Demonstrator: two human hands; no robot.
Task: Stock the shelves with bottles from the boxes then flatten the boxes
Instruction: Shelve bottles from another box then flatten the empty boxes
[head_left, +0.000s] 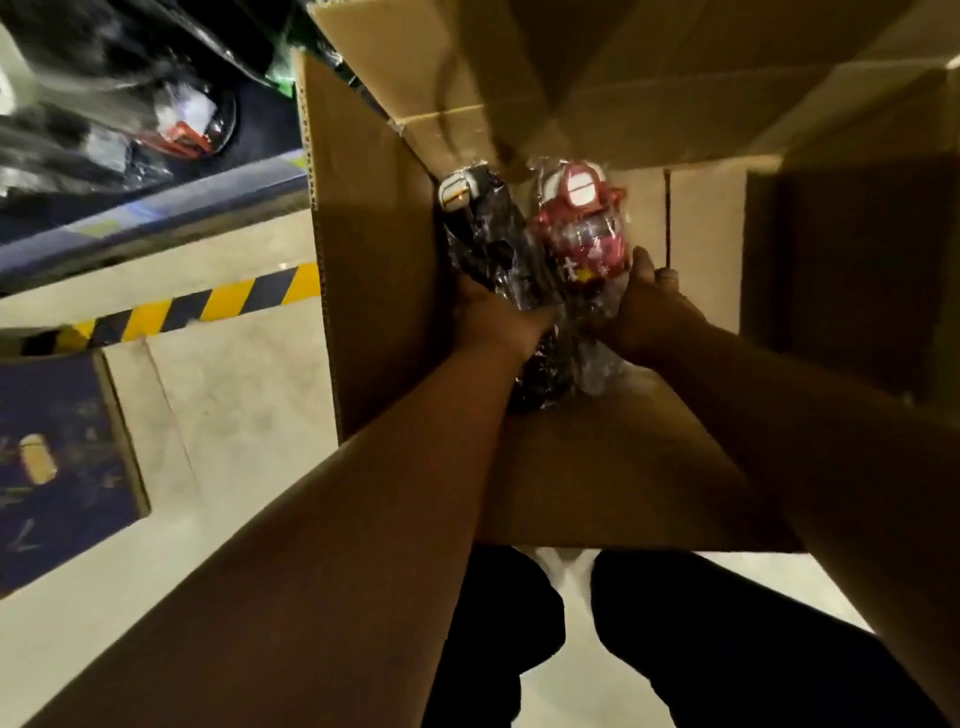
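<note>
Both my arms reach down into a tall open cardboard box (379, 291). My left hand (493, 317) grips a black bottle (483, 228) with a white lid, wrapped in clear plastic. Beside it, my right hand (641, 306) grips a red bottle (582, 223) with a red and white lid, also wrapped in plastic. The two bottles stand side by side against the box's far left corner. Their lower ends are hidden by my hands and crumpled wrap.
A shelf (145, 213) at the upper left holds wrapped bottles, blurred. Yellow and black hazard tape (208, 306) runs along the pale floor. A dark blue printed box (62, 467) lies at the left. More cardboard boxes (831, 260) stand on the right. My dark trouser legs (675, 639) are below.
</note>
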